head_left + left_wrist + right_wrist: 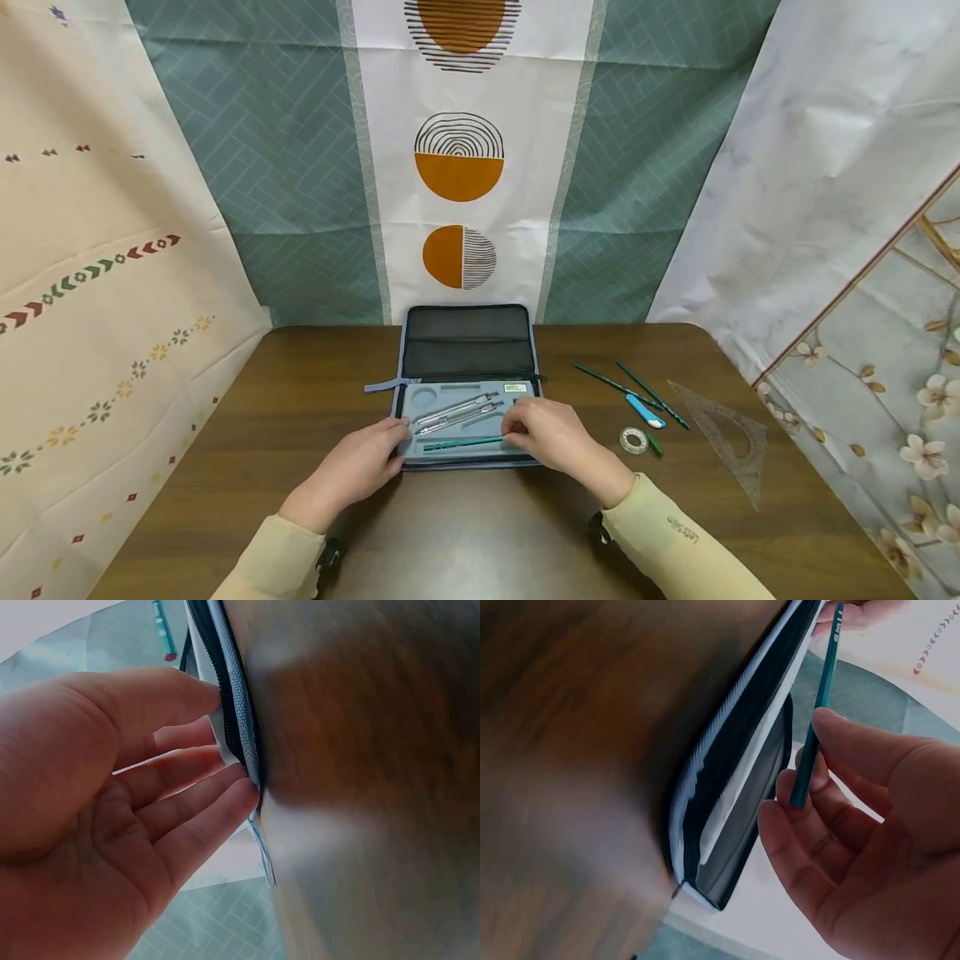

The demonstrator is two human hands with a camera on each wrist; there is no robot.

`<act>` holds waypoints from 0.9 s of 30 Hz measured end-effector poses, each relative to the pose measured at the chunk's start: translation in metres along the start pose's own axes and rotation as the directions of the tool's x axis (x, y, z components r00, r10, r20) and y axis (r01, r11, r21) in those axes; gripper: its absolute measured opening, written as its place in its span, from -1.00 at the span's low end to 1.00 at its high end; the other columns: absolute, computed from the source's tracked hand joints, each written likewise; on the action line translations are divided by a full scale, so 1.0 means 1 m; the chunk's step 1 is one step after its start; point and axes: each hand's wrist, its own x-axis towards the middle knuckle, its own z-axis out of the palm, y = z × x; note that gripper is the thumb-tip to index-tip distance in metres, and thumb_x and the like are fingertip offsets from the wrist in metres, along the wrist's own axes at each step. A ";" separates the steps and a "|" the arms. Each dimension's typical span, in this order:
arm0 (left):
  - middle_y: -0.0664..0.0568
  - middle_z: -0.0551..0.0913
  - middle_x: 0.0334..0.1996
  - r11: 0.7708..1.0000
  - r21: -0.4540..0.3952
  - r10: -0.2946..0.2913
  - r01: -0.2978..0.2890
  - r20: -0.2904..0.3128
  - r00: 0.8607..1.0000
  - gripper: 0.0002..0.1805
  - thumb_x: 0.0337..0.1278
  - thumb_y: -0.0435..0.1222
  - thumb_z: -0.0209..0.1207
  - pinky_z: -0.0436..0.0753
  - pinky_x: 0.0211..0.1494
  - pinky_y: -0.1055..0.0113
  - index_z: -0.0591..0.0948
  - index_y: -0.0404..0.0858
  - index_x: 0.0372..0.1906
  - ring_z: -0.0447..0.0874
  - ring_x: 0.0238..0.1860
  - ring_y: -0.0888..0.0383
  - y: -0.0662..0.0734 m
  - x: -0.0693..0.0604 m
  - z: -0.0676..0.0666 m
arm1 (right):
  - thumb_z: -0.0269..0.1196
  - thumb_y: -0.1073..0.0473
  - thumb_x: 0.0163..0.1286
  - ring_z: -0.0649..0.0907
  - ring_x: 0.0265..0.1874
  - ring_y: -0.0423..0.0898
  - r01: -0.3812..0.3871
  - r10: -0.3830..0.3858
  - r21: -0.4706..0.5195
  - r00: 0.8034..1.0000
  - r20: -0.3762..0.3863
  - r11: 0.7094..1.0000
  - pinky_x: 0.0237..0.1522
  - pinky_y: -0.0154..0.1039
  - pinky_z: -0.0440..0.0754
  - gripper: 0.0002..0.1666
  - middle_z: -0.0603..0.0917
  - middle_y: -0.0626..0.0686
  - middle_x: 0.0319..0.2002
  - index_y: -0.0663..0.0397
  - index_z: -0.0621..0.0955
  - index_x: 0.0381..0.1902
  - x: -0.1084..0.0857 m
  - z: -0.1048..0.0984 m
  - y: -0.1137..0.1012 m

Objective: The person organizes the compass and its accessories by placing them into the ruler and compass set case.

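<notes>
the right hand (549, 433) pinches one end of the green pencil (463, 443), which extends over the case (467, 354) toward the left hand (356, 464), whose loosely extended fingers touch the case's edge.

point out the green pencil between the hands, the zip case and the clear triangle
Green pencil (826, 682): right wrist view, middle of its shaft.
Zip case (465, 356): head view, dark lining of its raised lid.
Clear triangle (703, 411): head view, plastic left of its cut-out.
</notes>
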 end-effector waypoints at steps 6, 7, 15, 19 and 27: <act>-0.26 0.72 0.29 1.000 -0.009 0.009 -0.009 -0.007 1.000 -0.70 0.28 -0.44 0.51 0.80 0.13 -0.03 0.76 -0.31 0.08 0.80 0.14 -0.13 -0.003 -0.001 0.002 | 0.58 0.17 0.40 0.53 -0.41 -0.30 0.021 -0.021 0.022 1.000 -0.001 1.000 -0.38 -0.27 0.52 -0.81 0.58 -0.26 -0.40 -0.20 0.77 -0.35 0.004 0.009 -0.003; -0.26 0.72 0.29 1.000 -0.009 0.012 -0.012 -0.010 1.000 -0.70 0.28 -0.45 0.51 0.81 0.12 -0.03 0.76 -0.31 0.07 0.81 0.14 -0.13 -0.003 -0.001 0.002 | 0.58 0.17 0.40 0.54 -0.40 -0.30 0.021 -0.021 0.024 1.000 -0.001 0.999 -0.38 -0.27 0.52 -0.81 0.59 -0.26 -0.40 -0.21 0.77 -0.35 0.004 0.010 -0.004; -0.27 0.72 0.29 1.000 -0.018 0.021 -0.021 -0.025 0.999 -0.72 0.28 -0.46 0.50 0.82 0.08 -0.02 0.75 -0.32 0.05 0.81 0.11 -0.12 -0.001 -0.001 0.002 | 0.59 0.17 0.39 0.56 -0.39 -0.31 0.013 -0.014 0.032 1.000 0.010 0.999 -0.36 -0.26 0.55 -0.81 0.61 -0.28 -0.39 -0.22 0.77 -0.35 0.004 0.019 -0.003; -0.26 0.72 0.31 0.999 -0.031 -0.008 0.008 0.003 1.000 -0.70 0.30 -0.44 0.51 0.81 0.13 -0.02 0.76 -0.33 0.08 0.80 0.14 -0.11 0.000 -0.001 0.003 | 0.58 0.17 0.40 0.55 -0.39 -0.30 -0.001 0.000 0.040 1.000 0.011 0.999 -0.36 -0.26 0.54 -0.81 0.60 -0.28 -0.40 -0.22 0.76 -0.35 0.003 0.021 -0.002; -0.24 0.72 0.30 1.000 -0.022 -0.008 0.008 -0.015 1.000 -0.70 0.27 -0.43 0.52 0.81 0.13 -0.02 0.76 -0.32 0.07 0.81 0.15 -0.11 -0.001 0.000 0.004 | 0.59 0.18 0.40 0.55 -0.40 -0.27 -0.005 0.005 0.029 1.000 0.016 1.000 -0.37 -0.24 0.54 -0.80 0.60 -0.25 -0.42 -0.21 0.76 -0.35 0.006 0.021 -0.003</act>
